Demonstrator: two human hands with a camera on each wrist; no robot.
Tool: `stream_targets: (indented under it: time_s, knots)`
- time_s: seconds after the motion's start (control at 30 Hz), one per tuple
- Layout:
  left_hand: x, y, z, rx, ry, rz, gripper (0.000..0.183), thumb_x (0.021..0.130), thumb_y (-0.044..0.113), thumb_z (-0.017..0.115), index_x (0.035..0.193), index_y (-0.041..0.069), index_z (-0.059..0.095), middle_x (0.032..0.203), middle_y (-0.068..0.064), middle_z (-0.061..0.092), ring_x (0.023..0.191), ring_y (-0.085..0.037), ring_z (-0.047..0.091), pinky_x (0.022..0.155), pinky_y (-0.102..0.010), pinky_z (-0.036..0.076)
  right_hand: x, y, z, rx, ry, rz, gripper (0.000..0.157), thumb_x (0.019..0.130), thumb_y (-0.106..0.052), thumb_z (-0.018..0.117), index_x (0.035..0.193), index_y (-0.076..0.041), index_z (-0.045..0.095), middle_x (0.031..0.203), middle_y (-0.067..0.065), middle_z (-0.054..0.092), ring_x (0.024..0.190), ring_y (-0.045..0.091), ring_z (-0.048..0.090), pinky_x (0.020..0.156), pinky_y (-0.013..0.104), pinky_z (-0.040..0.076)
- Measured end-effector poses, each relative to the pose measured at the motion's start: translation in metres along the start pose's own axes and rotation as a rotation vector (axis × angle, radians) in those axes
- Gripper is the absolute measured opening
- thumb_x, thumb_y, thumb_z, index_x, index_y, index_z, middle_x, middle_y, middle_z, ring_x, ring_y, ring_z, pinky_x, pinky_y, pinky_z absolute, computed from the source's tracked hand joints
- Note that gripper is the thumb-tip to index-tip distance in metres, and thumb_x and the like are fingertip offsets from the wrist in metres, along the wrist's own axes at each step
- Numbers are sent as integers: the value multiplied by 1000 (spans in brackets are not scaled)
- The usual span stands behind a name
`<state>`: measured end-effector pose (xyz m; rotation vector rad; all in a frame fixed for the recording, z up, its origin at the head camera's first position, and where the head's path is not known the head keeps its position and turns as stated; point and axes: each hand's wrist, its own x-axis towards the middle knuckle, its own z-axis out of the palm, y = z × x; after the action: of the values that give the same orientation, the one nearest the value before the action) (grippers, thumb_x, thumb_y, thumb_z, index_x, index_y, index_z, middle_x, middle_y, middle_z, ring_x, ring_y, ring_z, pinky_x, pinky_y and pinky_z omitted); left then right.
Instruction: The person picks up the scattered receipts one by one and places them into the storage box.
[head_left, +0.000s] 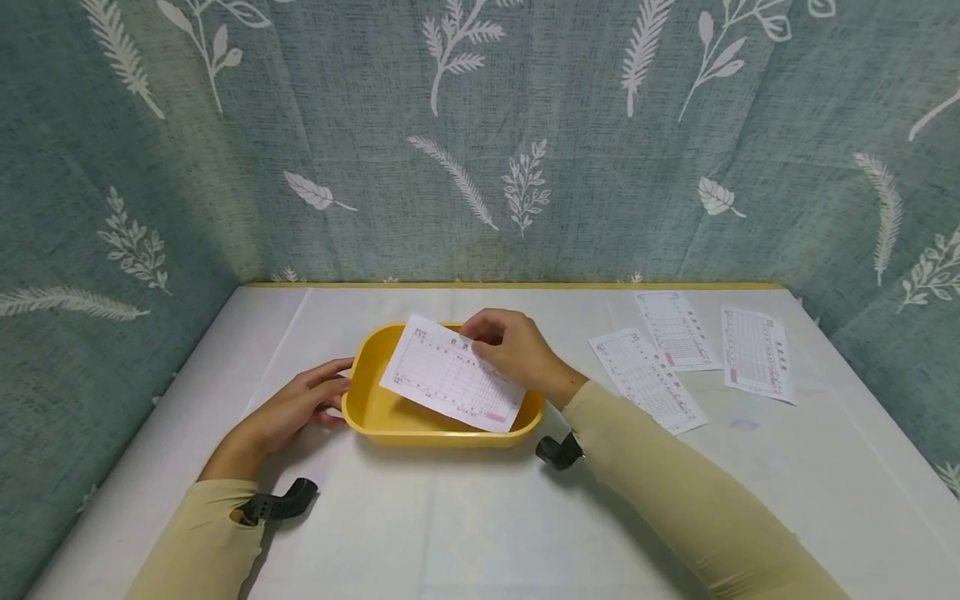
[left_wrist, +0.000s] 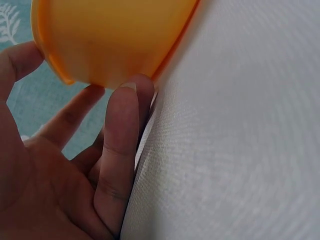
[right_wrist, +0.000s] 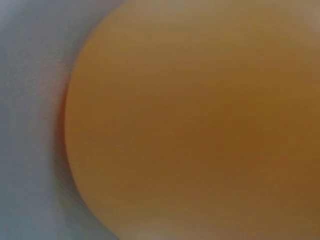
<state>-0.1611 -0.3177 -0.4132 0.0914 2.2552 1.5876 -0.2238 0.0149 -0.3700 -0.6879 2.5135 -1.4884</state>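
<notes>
A yellow plastic basin (head_left: 442,439) with rounded ends rests on the white table. My right hand (head_left: 517,350) pinches the upper edge of a white printed form (head_left: 450,375) between thumb and fingers. The form slants over the basin, its lower right corner close to the front rim. At the basin's left end, my left hand (head_left: 300,404) touches the outside with spread, relaxed fingers. In the left wrist view, the fingertips (left_wrist: 95,90) meet the yellow wall (left_wrist: 115,45). The right wrist view is filled by the basin's blurred outer wall (right_wrist: 190,120); the right hand is hidden there.
To the right lie more printed forms: one (head_left: 648,379) partly overlaps another (head_left: 678,329), and a third (head_left: 757,354) lies apart. A leaf-patterned green curtain (head_left: 480,108) stands behind the table and along both sides. Both wrists wear black straps.
</notes>
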Motion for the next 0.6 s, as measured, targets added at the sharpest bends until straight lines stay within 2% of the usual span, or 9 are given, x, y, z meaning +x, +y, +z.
stream_targets:
  time_s: [0.23,0.6]
  knots:
    - [0,1,0,34,3,-12,64,105,32,48,158,4,24,112,-6,64,86,-10,66,76,-25,60,4,4,7,-34,-52,8,17,95,-3,64,105,-13,72,101,3,71,90,16,64,83,29,55]
    - [2,0,0,63,15,-13,63,105,34,49,157,6,28,120,-14,64,86,-13,66,77,-25,60,4,9,8,-179,-131,23,21,94,-2,64,106,-17,71,104,0,68,92,17,61,86,31,54]
